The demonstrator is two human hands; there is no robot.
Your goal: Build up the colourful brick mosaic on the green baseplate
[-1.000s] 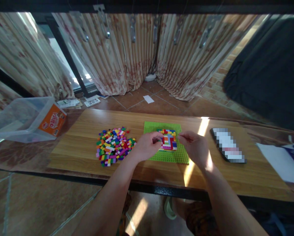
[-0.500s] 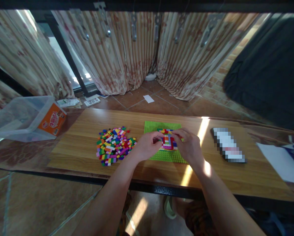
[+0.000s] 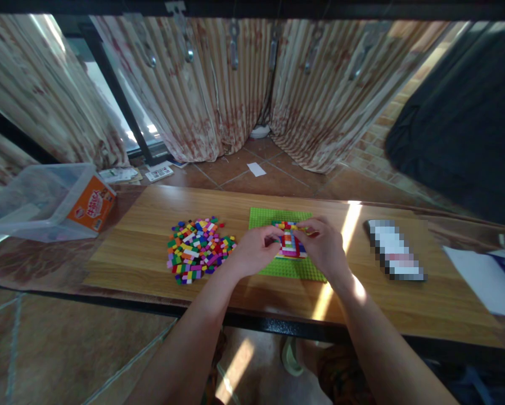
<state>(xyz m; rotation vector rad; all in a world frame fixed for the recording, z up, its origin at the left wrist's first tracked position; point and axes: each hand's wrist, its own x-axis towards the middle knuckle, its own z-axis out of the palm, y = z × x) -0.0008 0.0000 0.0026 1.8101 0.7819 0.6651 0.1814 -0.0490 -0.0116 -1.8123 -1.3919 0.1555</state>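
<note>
A structure of coloured toy bricks [image 3: 289,243] stands on a green studded baseplate [image 3: 286,270] in front of me. At its left side is my left hand [image 3: 258,248], thumb and fingers curled together at the bricks; whatever lies between the fingertips is too small to make out. From the right, my right hand [image 3: 323,247] reaches over the structure with its fingertips bent down onto the bricks. Its grip is partly hidden behind the hand. A loose pile of small multicoloured bricks [image 3: 197,247] spreads over the table just left of the left hand.
The wooden table [image 3: 130,247] has a dark front edge. A clear plastic bin [image 3: 37,208] with an orange label sits at the left end. To the right lie a blurred-out phone-like object [image 3: 396,250] and white paper [image 3: 472,275]. Curtains [image 3: 210,95] hang behind.
The right fingers have shifted slightly on the brick structure, and more of its middle shows. My left hand stays at the structure's left side. The whole view has moved a little.
</note>
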